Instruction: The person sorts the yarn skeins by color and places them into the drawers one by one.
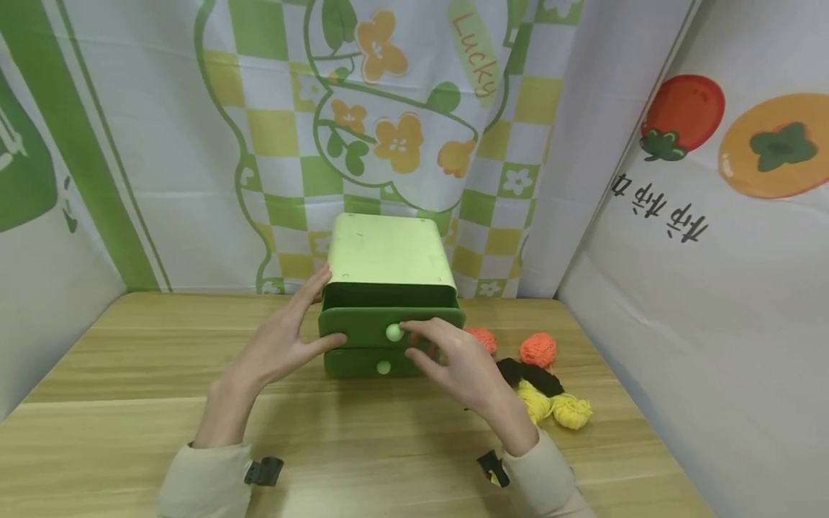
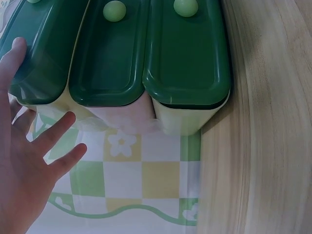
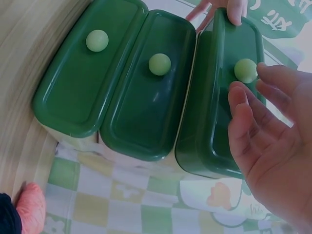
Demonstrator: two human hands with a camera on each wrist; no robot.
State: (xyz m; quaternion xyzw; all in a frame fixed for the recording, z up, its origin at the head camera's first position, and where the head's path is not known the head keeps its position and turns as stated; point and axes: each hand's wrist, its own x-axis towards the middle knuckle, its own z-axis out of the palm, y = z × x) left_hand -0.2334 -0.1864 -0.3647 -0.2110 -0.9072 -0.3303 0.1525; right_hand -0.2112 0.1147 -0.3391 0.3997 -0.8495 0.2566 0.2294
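Note:
A small pale-green drawer chest (image 1: 391, 248) with dark green drawer fronts stands on the table. Its top drawer (image 1: 356, 327) is pulled partway out, while the middle drawer (image 3: 146, 102) and bottom drawer (image 3: 85, 78) are closed. My left hand (image 1: 281, 345) lies along the chest's left side with fingers spread, its thumb against the top drawer's front. At the top drawer's round light-green knob (image 3: 245, 70), a fingertip of my right hand (image 1: 460, 363) touches its side. The right thumb is apart from the knob. What lies inside the drawer is hidden.
Right of the chest lie orange yarn balls (image 1: 538, 350), a black yarn bundle (image 1: 531, 375) and yellow yarn balls (image 1: 571, 411). A patterned curtain (image 1: 272, 133) hangs behind the chest. A white printed wall (image 1: 712, 288) stands on the right of the wooden table (image 1: 162, 360).

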